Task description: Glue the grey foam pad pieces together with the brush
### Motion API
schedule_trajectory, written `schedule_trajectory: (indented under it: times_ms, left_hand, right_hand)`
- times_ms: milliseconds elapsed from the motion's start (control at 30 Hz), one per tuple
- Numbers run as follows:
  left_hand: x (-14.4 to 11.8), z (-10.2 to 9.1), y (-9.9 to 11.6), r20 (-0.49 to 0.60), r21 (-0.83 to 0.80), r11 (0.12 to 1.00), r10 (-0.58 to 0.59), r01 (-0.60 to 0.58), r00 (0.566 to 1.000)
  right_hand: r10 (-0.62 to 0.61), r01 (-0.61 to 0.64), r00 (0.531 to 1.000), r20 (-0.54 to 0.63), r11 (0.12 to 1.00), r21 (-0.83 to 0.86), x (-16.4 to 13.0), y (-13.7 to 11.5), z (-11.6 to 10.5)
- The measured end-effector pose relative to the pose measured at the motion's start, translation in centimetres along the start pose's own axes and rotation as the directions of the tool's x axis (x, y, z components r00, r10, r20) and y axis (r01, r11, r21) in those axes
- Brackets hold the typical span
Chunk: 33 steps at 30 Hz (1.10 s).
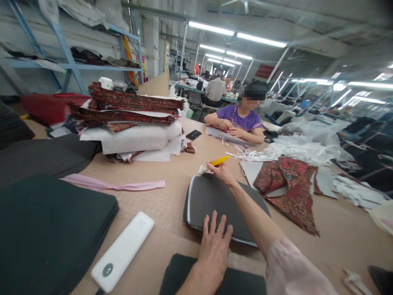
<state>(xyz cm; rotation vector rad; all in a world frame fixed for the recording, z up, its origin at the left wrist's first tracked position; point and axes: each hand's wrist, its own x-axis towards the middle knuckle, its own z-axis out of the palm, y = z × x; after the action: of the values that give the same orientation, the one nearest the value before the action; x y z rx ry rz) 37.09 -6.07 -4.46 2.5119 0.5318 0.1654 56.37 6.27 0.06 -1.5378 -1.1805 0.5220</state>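
Observation:
A stack of dark grey cut panels (225,200) lies on the brown table, with pale edging along its left side. My left hand (215,241) rests flat on the near edge of this stack, fingers spread, a ring on one finger. At the stack's far left corner, my right hand (222,172) is closed around a slim yellow pen-like tool (220,161). A cream-coloured wad (202,169) is beside those fingers at the corner; I cannot tell whether it is part of the tool. More dark fabric (184,274) lies below my left hand, partly hidden by the forearm.
Large dark green panels (52,229) and a white elongated device (124,250) are on the left. Behind them are a pink strip (113,183) and a patterned fabric pile (135,102). Patterned pieces (288,184) lie right. Across the table sits a co-worker in purple (242,119).

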Motion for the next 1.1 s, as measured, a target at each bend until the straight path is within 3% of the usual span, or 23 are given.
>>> schedule_trajectory:
  times_ms: [100, 267, 333, 567, 833, 967, 1100]
  left_hand:
    - [0.1, -0.1, 0.0, 0.011, 0.013, 1.000, -0.009, 0.009, 1.000]
    - [0.5, 0.8, -0.4, 0.002, 0.089, 0.996, 0.010, -0.010, 1.000]
    - [0.6, 1.4, -0.7, -0.025, 0.130, 0.991, 0.021, -0.018, 0.999]
    - [0.8, 2.9, -1.4, -0.117, 0.230, 0.973, 0.040, -0.012, 0.992]
    - [1.1, 1.5, -0.4, -0.091, 0.327, 0.945, 0.009, 0.022, 0.996]
    - [1.1, 0.9, 0.0, -0.104, 0.360, 0.933, 0.046, -0.006, 0.993]
    - [1.1, 1.1, -0.2, -0.119, 0.402, 0.916, 0.065, -0.012, 0.991]
  right_hand:
    - [0.022, -0.024, 0.997, -0.074, 0.999, -0.031, 0.2, -0.3, -0.9]
    - [0.032, -0.029, 0.998, 0.056, 0.998, -0.049, 0.3, -0.3, -1.0]
    - [0.030, -0.027, 0.998, 0.057, 0.998, -0.053, 0.3, 0.3, -1.8]
    - [0.049, -0.057, 0.996, -0.081, 0.993, -0.105, -1.0, 4.0, -9.2]
    - [0.058, -0.115, 0.948, -0.312, 0.980, -0.165, -5.9, 6.5, -17.1]
    - [0.064, -0.156, 0.913, -0.402, 0.967, -0.201, -8.0, 6.6, -19.0]
    - [0.050, -0.177, 0.887, -0.460, 0.955, -0.238, -7.9, 6.9, -18.5]
